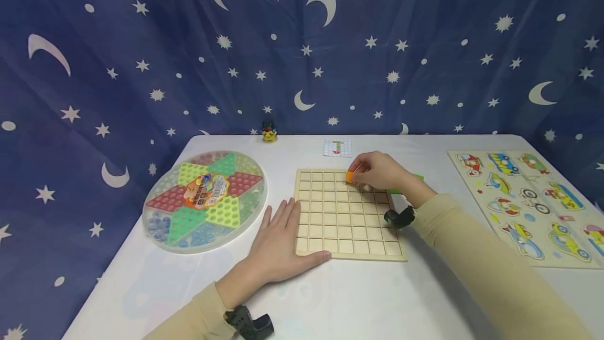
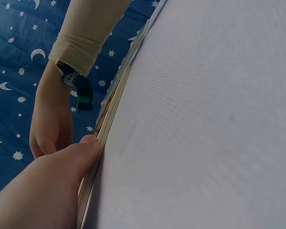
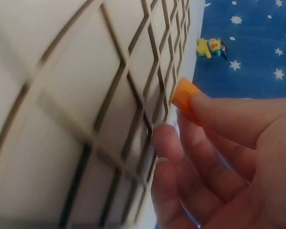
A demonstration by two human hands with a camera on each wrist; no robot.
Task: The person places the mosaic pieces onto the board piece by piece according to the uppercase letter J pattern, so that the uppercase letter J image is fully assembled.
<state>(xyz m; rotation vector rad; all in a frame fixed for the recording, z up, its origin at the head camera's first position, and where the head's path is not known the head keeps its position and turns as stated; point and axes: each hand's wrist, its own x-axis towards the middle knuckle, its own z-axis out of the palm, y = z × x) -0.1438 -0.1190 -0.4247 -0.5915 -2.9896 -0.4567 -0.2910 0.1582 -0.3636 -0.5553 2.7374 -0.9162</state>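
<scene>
A wooden grid board (image 1: 337, 218) with square cells lies on the table in front of me. My right hand (image 1: 381, 171) pinches a small orange block (image 3: 185, 98) between thumb and fingers, close over the board's far rows. In the right wrist view the other fingers hang beside the grid. Spread at the board's left side, my left hand (image 1: 277, 248) rests with its fingertips at the left edge and its thumb along the front edge. Behind the board lies a paper card (image 1: 344, 143) printed with a grid and a coloured hook-shaped figure.
A round Chinese checkers set (image 1: 252, 215) lies on the left, and a wooden picture puzzle (image 1: 481, 172) on the right. Something green (image 1: 420, 177) is partly hidden behind my right wrist. Small toy figures (image 1: 269, 133) stand at the table's back edge, before a starry curtain (image 1: 292, 30).
</scene>
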